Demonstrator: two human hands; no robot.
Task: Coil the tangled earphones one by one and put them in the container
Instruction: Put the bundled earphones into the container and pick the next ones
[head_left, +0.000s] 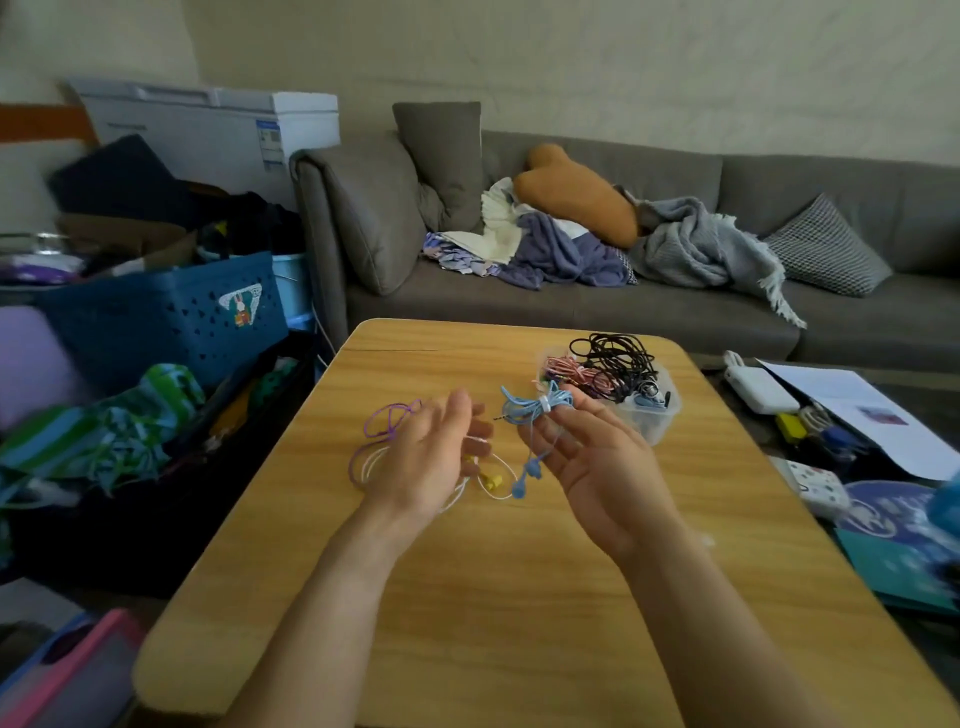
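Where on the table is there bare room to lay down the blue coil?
Bare wood: the near half of the table below both wrists, and the far-left corner. Crowded: the container far right, and the purple and white earphones under the left hand.

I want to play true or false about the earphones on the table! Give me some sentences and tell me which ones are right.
1. The right hand holds a coiled blue earphone. True.
2. The clear plastic container has nothing in it. False: black and pink cables already lie inside.
3. A purple cable lies on the wooden table by the left hand. True.
4. The blue earphone is already in the container. False: it is in the right hand, beside the container.
5. The earbuds on the white cable are red. False: they are yellow.
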